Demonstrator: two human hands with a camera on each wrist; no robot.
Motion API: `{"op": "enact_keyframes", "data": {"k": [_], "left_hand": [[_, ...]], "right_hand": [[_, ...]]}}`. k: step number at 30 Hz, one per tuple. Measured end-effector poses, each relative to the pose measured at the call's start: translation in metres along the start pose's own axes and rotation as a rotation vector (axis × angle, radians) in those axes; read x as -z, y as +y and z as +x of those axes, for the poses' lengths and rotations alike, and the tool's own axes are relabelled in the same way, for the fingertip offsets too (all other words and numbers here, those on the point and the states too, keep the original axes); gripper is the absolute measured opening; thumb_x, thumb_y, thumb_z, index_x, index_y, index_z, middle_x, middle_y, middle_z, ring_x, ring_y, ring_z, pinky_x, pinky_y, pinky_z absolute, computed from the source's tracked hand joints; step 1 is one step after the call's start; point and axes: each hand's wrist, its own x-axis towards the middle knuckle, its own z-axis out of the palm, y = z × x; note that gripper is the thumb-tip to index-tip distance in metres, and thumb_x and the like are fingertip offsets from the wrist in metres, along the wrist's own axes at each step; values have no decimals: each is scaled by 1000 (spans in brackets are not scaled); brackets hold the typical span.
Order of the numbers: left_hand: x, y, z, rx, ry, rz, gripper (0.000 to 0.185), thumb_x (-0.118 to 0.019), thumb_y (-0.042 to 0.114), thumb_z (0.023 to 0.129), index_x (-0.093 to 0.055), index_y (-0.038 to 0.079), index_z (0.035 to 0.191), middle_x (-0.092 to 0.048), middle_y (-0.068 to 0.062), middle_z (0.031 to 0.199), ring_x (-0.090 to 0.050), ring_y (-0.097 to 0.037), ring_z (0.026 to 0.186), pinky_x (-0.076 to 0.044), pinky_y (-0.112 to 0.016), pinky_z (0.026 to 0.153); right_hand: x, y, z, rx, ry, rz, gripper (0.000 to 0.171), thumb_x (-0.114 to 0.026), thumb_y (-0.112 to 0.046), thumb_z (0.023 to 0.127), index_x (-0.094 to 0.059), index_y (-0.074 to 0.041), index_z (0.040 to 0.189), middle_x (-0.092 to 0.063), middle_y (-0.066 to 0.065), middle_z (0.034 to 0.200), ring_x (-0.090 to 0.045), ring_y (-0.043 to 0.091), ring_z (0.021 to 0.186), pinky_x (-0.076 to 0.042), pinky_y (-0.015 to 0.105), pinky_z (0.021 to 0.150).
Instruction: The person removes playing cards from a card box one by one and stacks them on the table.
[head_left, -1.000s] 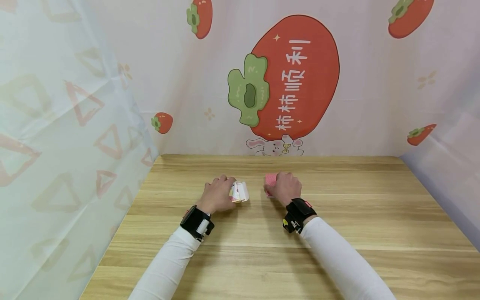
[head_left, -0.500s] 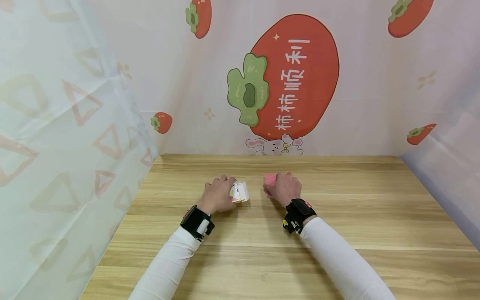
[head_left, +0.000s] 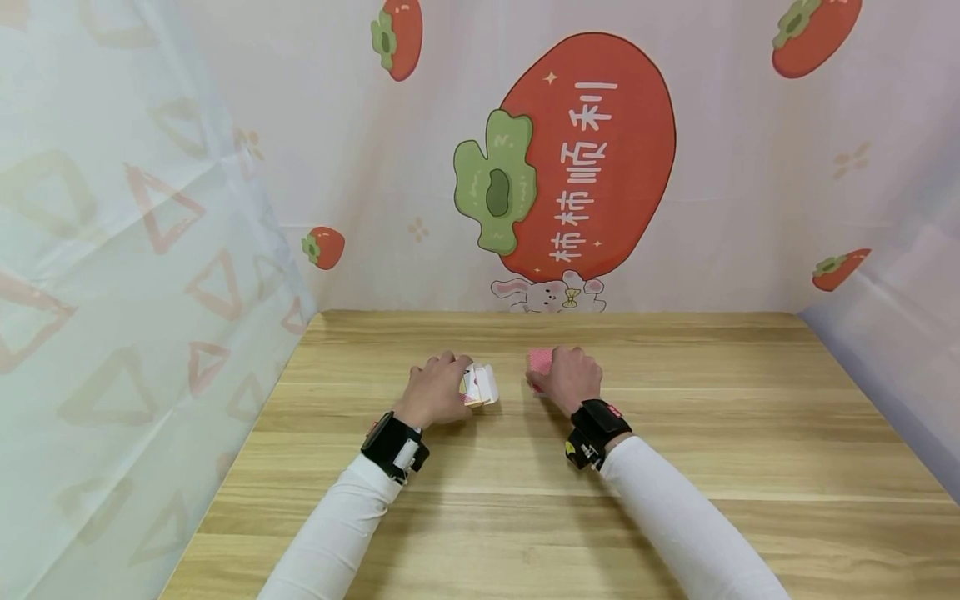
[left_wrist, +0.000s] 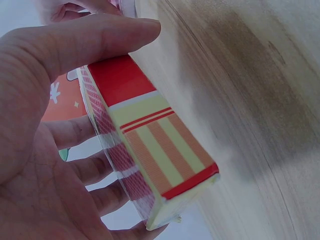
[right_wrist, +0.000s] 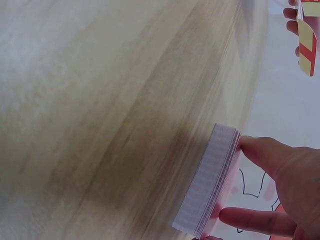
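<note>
My left hand (head_left: 435, 392) grips a small card box (head_left: 480, 385) on the left of the table's middle, its white flap open toward the right. In the left wrist view the thumb lies across the box's red, cream and striped narrow side (left_wrist: 150, 135), with the fingers behind it. A short gap away, my right hand (head_left: 572, 379) holds a deck of playing cards (head_left: 540, 360) with a pink-red patterned back. The right wrist view shows the deck's white layered edge (right_wrist: 210, 180) low against the wood, thumb and fingers at its side. How far the deck touches the table is unclear.
The wood-grain table (head_left: 480, 517) runs back to a hanging cloth (head_left: 405, 167) printed with persimmons and a rabbit. Another cloth (head_left: 112, 333) with triangle prints hangs along the left side. Black wrist cameras (head_left: 393, 447) are strapped to both wrists.
</note>
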Motion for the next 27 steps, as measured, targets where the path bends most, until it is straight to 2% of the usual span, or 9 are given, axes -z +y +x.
{"op": "enact_keyframes", "data": {"k": [5, 9, 13, 17, 20, 22, 27], "left_hand": [[0, 0, 0, 1, -2, -3, 77, -90, 21, 70, -58, 8, 139, -60, -15, 123, -57, -34, 110, -43, -60, 89], [0, 1, 0, 0, -3, -12, 76, -90, 21, 71, -58, 8, 138, -59, -15, 125, -56, -36, 112, -42, -61, 90], [0, 2, 0, -4, -3, -17, 76, -89, 19, 71, -58, 8, 139, -59, -14, 123, -56, -35, 110, -42, -60, 89], [0, 4, 1, -14, 1, -6, 76, -89, 20, 70, -58, 9, 138, -60, -12, 119, -56, -33, 107, -44, -57, 86], [0, 5, 2, -28, 7, -5, 75, -90, 21, 70, -58, 10, 137, -59, -11, 117, -56, -31, 106, -45, -55, 84], [0, 6, 3, -36, 10, -7, 75, -90, 22, 70, -58, 10, 137, -59, -10, 116, -56, -31, 106, -45, -55, 84], [1, 10, 4, -44, 6, -20, 74, -89, 22, 71, -58, 12, 137, -59, -9, 117, -56, -31, 106, -45, -55, 83]], "right_hand": [[3, 2, 0, -9, -9, 2, 52, -77, -55, 83, -70, -3, 82, -59, 12, 71, -56, 30, 61, -46, 39, 53], [10, 0, -3, 33, 19, 56, 49, -77, -51, 86, -75, -3, 94, -65, 14, 84, -60, 32, 72, -49, 44, 63], [20, -11, -9, 203, 2, 189, 29, -78, -34, 90, -76, -7, 100, -70, 9, 91, -62, 27, 81, -50, 42, 72], [25, -25, -15, 418, -118, 375, 10, -76, -15, 92, -77, -8, 99, -70, 1, 88, -61, 16, 78, -51, 33, 69], [26, -35, -19, 506, -186, 451, 8, -75, -9, 92, -77, -8, 99, -69, -2, 86, -59, 13, 75, -49, 28, 67], [25, -40, -20, 526, -199, 457, 7, -75, -8, 91, -77, -9, 98, -68, -3, 84, -57, 11, 73, -48, 27, 65], [22, -44, -19, 473, -216, 430, 3, -77, -11, 90, -77, -10, 92, -67, -5, 77, -58, 10, 71, -47, 26, 64]]}}
